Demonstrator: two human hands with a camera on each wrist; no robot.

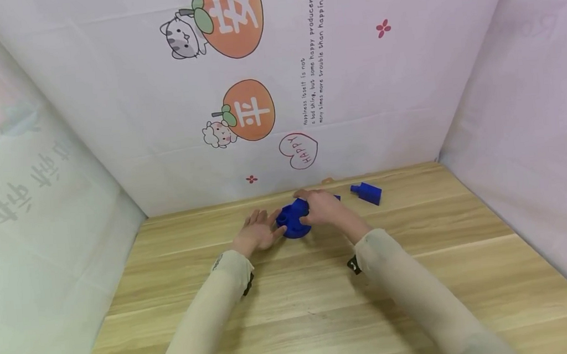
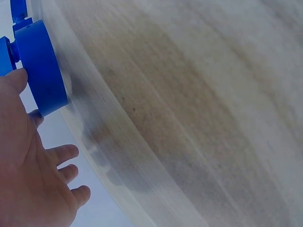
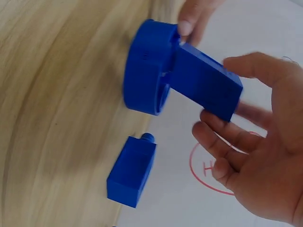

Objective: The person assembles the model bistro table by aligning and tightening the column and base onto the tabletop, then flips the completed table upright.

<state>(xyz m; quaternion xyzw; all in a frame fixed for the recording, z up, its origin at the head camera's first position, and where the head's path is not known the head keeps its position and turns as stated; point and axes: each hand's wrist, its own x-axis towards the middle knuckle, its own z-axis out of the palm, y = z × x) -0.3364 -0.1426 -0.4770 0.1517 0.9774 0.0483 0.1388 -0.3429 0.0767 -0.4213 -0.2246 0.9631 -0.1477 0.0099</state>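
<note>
The left hand (image 1: 257, 234) lies with its fingers spread at the left edge of the round blue base (image 1: 294, 220), only its thumb and one fingertip seeming to touch it; so light a hold could let the base slide or turn on the wooden tabletop (image 1: 295, 320) if it is pushed from the side. At the opposite edge of the base, the right hand (image 1: 322, 206) pinches a rectangular blue block (image 3: 206, 80) between its fingertips, and the block tilts, one end meeting or nearly meeting the top of the base. Pressed at that slant, it could jam, tip the base or slip from the fingertips; whether that end sits in a hole cannot be told. The block thus lies directly between the right hand's fingers, over the base, while the base itself is just beside the left hand's fingertips. Beyond the right hand, to the right of the base, a bit of another blue piece (image 1: 337, 198) shows, mostly hidden, and a swing of that hand might knock it. Farther right of the base, well apart from it, lies a loose blue block with a narrow peg (image 1: 368, 193). Behind the base rises the printed white backdrop (image 1: 360, 132).
</note>
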